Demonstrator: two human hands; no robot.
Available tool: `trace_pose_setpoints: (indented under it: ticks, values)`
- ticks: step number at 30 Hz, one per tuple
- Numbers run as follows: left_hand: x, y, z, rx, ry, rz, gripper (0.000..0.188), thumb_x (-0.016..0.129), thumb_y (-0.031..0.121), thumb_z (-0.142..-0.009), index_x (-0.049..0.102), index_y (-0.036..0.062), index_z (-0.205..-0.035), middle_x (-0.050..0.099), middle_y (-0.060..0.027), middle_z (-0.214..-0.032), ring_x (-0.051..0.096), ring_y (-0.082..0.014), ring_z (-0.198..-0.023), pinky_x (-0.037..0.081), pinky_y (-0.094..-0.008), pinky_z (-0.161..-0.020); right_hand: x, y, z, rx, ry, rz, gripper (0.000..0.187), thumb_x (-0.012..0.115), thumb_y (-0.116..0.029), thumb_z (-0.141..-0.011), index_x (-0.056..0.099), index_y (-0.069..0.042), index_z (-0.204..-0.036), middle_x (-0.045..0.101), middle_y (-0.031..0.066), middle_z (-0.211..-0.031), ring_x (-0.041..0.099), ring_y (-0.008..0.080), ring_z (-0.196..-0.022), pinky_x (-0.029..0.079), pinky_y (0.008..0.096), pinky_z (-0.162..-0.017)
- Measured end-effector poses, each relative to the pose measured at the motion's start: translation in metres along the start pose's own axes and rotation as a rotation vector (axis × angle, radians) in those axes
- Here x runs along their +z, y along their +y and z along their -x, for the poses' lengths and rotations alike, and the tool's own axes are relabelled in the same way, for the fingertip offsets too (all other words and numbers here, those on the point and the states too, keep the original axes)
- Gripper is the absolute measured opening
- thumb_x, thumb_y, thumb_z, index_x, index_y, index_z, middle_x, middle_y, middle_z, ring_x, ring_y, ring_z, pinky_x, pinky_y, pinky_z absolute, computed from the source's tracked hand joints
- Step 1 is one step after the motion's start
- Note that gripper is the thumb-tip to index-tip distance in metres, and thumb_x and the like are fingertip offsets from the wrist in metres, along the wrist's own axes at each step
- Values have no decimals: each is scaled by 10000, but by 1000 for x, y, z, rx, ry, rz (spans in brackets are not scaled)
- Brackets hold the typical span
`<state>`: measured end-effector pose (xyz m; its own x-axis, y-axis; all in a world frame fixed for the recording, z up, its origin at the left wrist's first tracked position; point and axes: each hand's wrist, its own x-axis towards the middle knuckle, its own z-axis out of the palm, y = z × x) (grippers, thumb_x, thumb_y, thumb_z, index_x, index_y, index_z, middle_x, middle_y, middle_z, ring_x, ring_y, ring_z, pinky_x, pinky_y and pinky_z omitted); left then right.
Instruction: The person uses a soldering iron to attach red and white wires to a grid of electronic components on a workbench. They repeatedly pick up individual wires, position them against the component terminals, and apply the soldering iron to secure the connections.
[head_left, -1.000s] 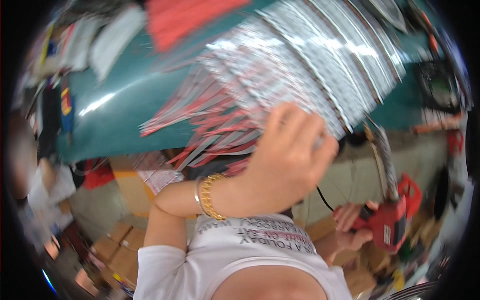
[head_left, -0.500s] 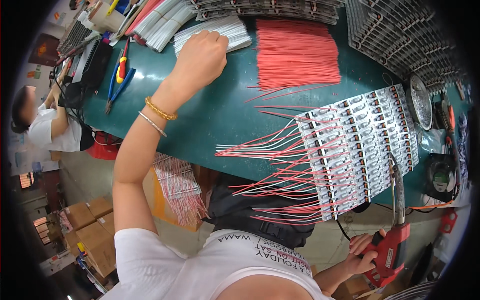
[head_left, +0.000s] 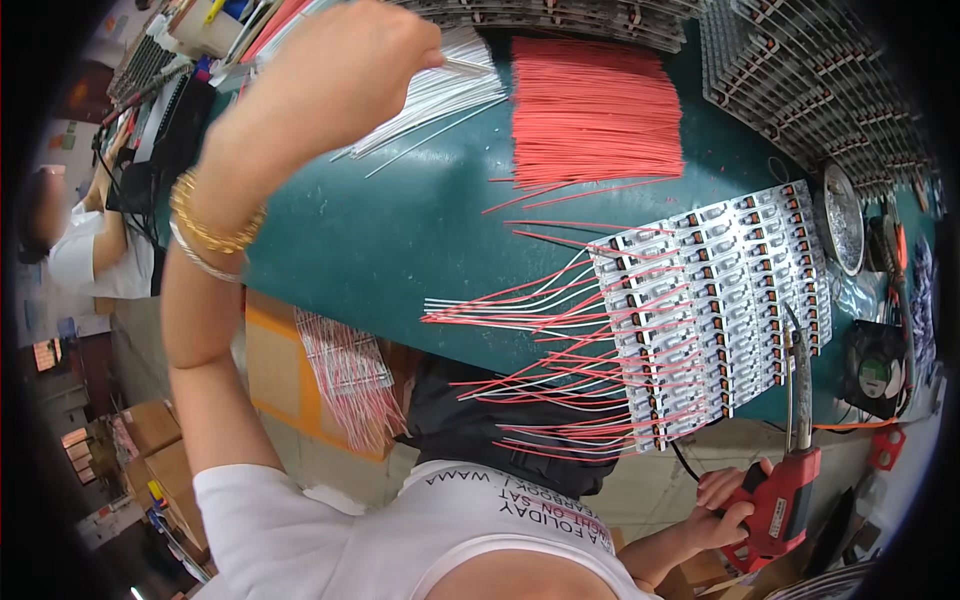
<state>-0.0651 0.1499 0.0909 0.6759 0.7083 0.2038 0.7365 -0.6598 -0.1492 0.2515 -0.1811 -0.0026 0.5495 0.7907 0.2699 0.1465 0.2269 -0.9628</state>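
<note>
My left hand [head_left: 345, 75], raised over the far left of the table, is closed with thumb and fingertips pinching a thin white wire [head_left: 466, 67]. Below and beside it lies a pile of white wires [head_left: 440, 105]. To its right is a thick stack of red wires [head_left: 595, 110]. My right hand [head_left: 722, 508] grips a red and black soldering gun [head_left: 785, 510] at the lower right. The gun's metal tip points up over a panel of small circuit modules [head_left: 715, 310]. Red and white wires [head_left: 540, 315] fan out from the panel's left edge.
Stacks of similar panels [head_left: 820, 90] stand at the far right. Near them are a round metal dish [head_left: 843, 220] and a small black fan-like unit [head_left: 875, 370]. A wired bundle [head_left: 350, 375] lies on a carton below the table edge. Another person [head_left: 105, 240] sits at left.
My left hand has risen from the white pile toward the camera and left, with a white wire now in its fingers. Some white wires are splayed. The right hand has barely moved.
</note>
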Motion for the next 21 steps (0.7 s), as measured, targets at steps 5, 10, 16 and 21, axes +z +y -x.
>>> trace_pose_setpoints:
  ticks: [5, 10, 16, 21]
  values:
    - [-24, 29, -19, 152, -324, -345, 58, 593, -3, -678, 650, -5, -688, 611, -173, -685, 625, -316, -724, 501, -380, -644, -5, 2, 3, 33, 13, -2, 629, 512, -413, -914, 326, 71, -1270, 376, 12, -494, 357, 110, -393, 362, 254, -438]
    - [10, 36, -19, 235, -464, -351, 28, 594, -1, -650, 617, 7, -637, 610, -169, -657, 627, -311, -667, 504, -379, -607, -14, 6, 5, 15, -47, -36, 627, 512, -420, -912, 337, 68, -1265, 379, 10, -497, 368, 108, -398, 356, 252, -434]
    - [12, 39, -18, 183, -416, -178, 80, 615, 61, -742, 617, -4, -695, 613, -151, -655, 618, -302, -642, 481, -371, -579, -12, 3, 2, 15, 23, 1, 636, 531, -431, -899, 361, 71, -1252, 382, 3, -497, 380, 105, -403, 353, 246, -435]
    - [17, 71, -27, 26, -170, 468, 105, 622, 69, -805, 594, -23, -761, 591, -95, -608, 582, -165, -544, 441, -278, -520, -33, 14, -27, 5, -63, -16, 706, 580, -447, -860, 338, 68, -1279, 445, 24, -502, 438, 144, -402, 394, 288, -445]
